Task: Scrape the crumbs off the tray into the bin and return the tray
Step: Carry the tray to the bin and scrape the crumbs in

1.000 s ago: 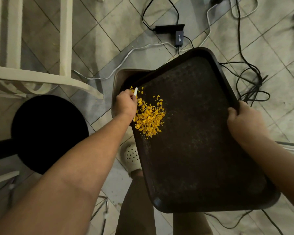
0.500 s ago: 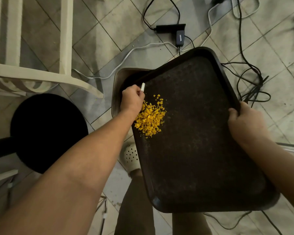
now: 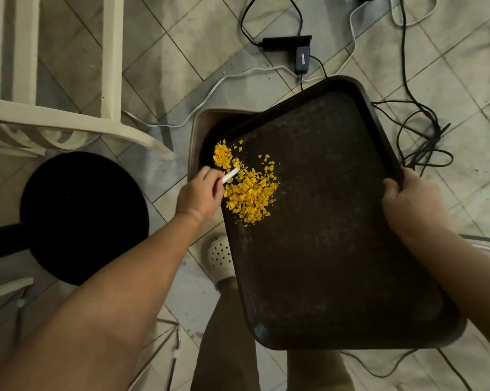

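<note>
Head camera, looking down at a tiled floor: one dark rectangular tray is held over one bin, two bare hands at work. The tray's long axis runs from near right to far, its far left corner lying over the bin's open mouth and its near end hanging above the person's legs. One loose heap of yellow crumbs sits on the tray along its left edge, with a smaller cluster at the far left corner right above the bin; a few single flakes lie scattered just to the right of the heap. The left hand has its fingers curled round one small white scraper, whose tip points far and right into the crumbs and touches them. The right hand grips the tray's right rim, thumb over the edge and fingers hidden beneath.

Around them stand one round black stool at near left and one cream chair at far left. One black power adapter lies on the floor far of the tray, with several black cables tangled at right and one white cable running leftward past the bin. One pale perforated shoe shows beside the tray's left edge.
</note>
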